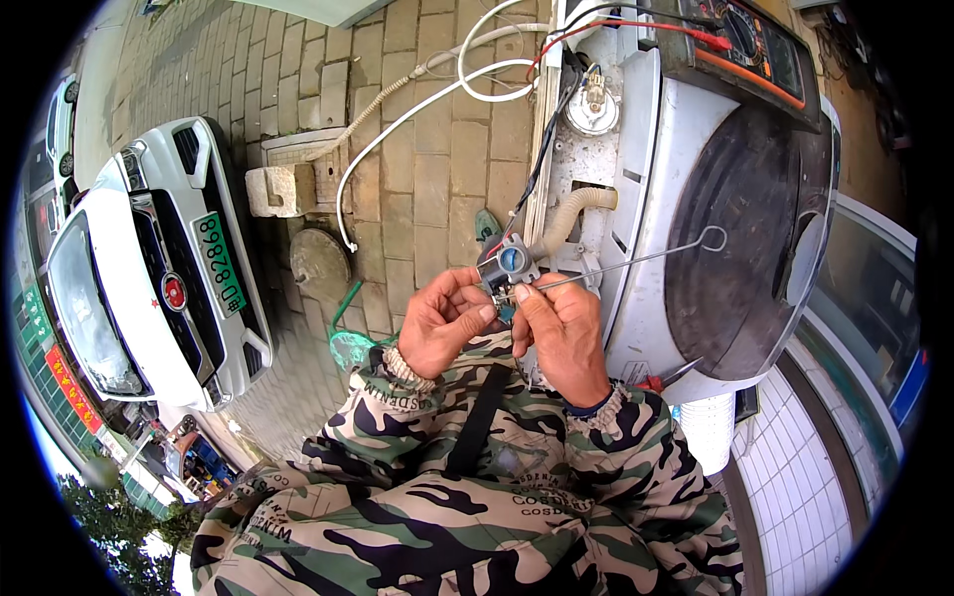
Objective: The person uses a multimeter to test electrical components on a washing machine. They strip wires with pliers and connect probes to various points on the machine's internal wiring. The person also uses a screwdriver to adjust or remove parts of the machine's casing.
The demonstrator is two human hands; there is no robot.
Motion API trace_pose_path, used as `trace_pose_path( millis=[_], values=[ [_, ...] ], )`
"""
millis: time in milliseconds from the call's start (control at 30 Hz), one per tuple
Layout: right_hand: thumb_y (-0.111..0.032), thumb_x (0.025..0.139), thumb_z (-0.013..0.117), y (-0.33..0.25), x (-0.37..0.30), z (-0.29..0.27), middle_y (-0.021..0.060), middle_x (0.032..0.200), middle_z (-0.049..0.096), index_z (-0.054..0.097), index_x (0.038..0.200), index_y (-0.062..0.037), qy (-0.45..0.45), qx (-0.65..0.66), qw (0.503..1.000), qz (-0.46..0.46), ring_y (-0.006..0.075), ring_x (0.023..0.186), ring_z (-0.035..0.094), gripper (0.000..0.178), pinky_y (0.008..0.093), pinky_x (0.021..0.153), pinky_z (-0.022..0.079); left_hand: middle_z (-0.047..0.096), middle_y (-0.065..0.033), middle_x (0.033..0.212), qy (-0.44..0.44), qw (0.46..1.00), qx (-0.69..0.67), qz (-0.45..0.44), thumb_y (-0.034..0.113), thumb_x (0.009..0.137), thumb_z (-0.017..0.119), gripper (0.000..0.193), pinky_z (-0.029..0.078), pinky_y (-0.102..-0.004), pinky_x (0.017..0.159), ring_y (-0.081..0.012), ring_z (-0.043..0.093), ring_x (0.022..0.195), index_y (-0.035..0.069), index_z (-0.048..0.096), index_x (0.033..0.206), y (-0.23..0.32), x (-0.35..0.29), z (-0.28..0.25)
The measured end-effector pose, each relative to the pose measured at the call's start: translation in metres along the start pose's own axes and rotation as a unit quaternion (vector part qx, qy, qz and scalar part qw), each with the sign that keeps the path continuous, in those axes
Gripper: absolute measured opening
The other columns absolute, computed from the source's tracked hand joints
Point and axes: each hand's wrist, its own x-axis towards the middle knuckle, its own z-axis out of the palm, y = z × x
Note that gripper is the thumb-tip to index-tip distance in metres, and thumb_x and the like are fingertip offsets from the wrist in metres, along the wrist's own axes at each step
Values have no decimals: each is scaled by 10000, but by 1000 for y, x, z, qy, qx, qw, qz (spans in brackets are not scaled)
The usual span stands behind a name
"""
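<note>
In front of me, both hands work at a small grey plastic pump-like part (511, 260) with a round blue centre and dark wires running up from it. My left hand (447, 316) is closed, its thumb and fingers pinching the lower left side of this part. My right hand (562, 333) pinches a thin metal rod (636, 260), which stretches to the right and ends in a bent loop. The rod's near end sits at the part's underside, by the left fingertips. What exactly it touches there is too small to tell.
On the right stands a grey-white appliance (651, 199) with a dark round lid (745, 228); a multimeter (750, 50) rests on it. A ribbed beige hose (578, 207) and a screwdriver (671, 377) are nearby. A white hose (383, 149), a concrete block (281, 190) and a car (159, 268) are left.
</note>
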Motion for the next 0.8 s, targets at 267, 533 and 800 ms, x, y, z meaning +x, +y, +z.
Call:
trace_pose_path(
  millis=[267, 533, 800],
  values=[
    [-150, 1030, 539, -22, -5, -9, 59, 632, 590, 568, 844, 44, -69, 71, 995, 10, 131, 498, 578, 270, 273, 462, 468, 621, 8, 877, -61, 993, 98, 2, -15, 891, 765, 286, 508, -246, 726, -76, 607, 836, 30, 546, 1069, 33, 4, -5],
    [-180, 1016, 547, -21, -1, -22, 36, 651, 548, 558, 871, 22, -63, 28, 997, 38, 132, 507, 537, 249, 281, 478, 449, 645, -42, 861, -169, 892, 414, 72, 195, 657, 975, 759, 535, -294, 710, -121, 616, 766, 24, 547, 1261, 78, 51, 3],
    [-156, 966, 553, 6, -3, 31, 68, 570, 578, 586, 800, 44, 79, 49, 996, 14, 163, 467, 584, 262, 327, 473, 469, 686, -127, 1162, -310, 789, 525, 73, 19, 750, 867, 851, 565, -351, 898, -201, 702, 1022, 36, 441, 1486, 103, 69, -11]
  ],
)
